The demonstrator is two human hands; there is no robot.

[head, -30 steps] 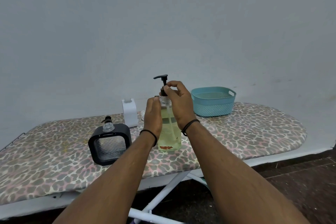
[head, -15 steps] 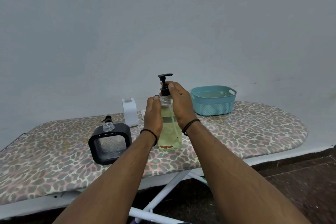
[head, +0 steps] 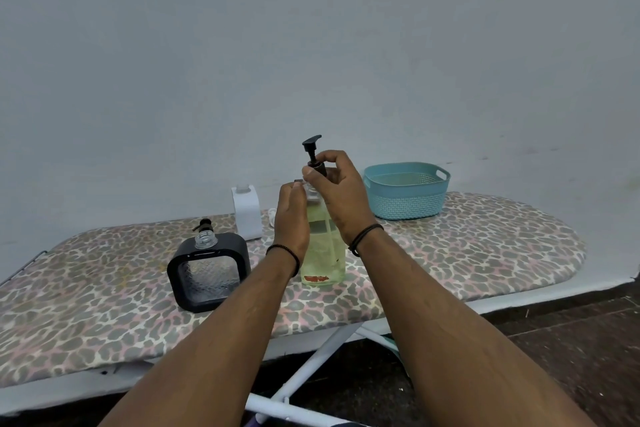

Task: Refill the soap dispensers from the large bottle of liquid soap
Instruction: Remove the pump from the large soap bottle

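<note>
Black-framed soap dispenser (head: 209,274), neck open, near the ironing board's (head: 485,253) front edge; white dispenser (head: 248,217) at the rear edge; left hand (head: 291,218) curled round the large soap bottle (head: 323,253) mid-board; right hand (head: 337,191) pinching the black pump collar (head: 318,168); teal basket (head: 407,191) rear right. Step, judged: unscrewing the pump; next calls for lifting it clear.

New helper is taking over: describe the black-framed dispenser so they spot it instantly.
On the leopard-print ironing board, look left of the hands. The black-framed dispenser stands there: a square dark frame around clear textured glass, neck open, unlike the plain white dispenser behind it.
</note>
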